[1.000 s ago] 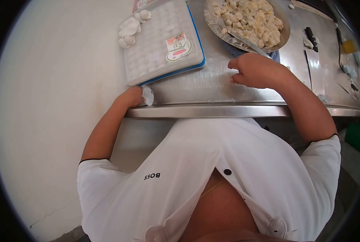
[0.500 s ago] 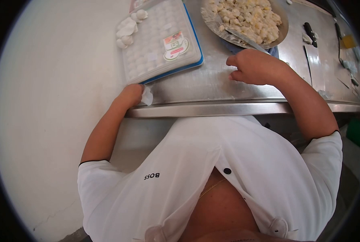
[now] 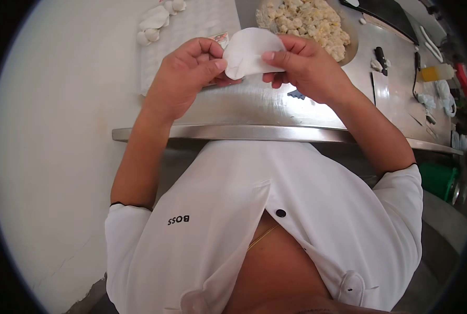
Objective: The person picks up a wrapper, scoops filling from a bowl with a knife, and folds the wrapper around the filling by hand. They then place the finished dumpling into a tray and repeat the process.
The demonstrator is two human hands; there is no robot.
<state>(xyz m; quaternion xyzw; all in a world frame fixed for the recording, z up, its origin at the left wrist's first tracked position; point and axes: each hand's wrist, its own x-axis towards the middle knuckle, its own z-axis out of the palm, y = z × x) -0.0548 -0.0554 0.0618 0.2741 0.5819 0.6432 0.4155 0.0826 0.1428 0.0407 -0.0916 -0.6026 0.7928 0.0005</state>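
A thin dough wrapper (image 3: 249,51) is being pinched between the fingers of the left hand (image 3: 183,78) and right hand (image 3: 301,65) above the counter (image 3: 254,112); it could be torn if pulled too tightly.

A commercial kitchen: beyond the raised hands, a stainless-steel counter (image 3: 275,112) carries a metal bowl of chopped filling (image 3: 309,21), a tray of finished dumplings (image 3: 191,26), a knife (image 3: 381,55) and squeeze bottles (image 3: 436,72).

The person wears a white short-sleeved shirt with dark-edged sleeves, black buttons and black "BOSS" lettering.
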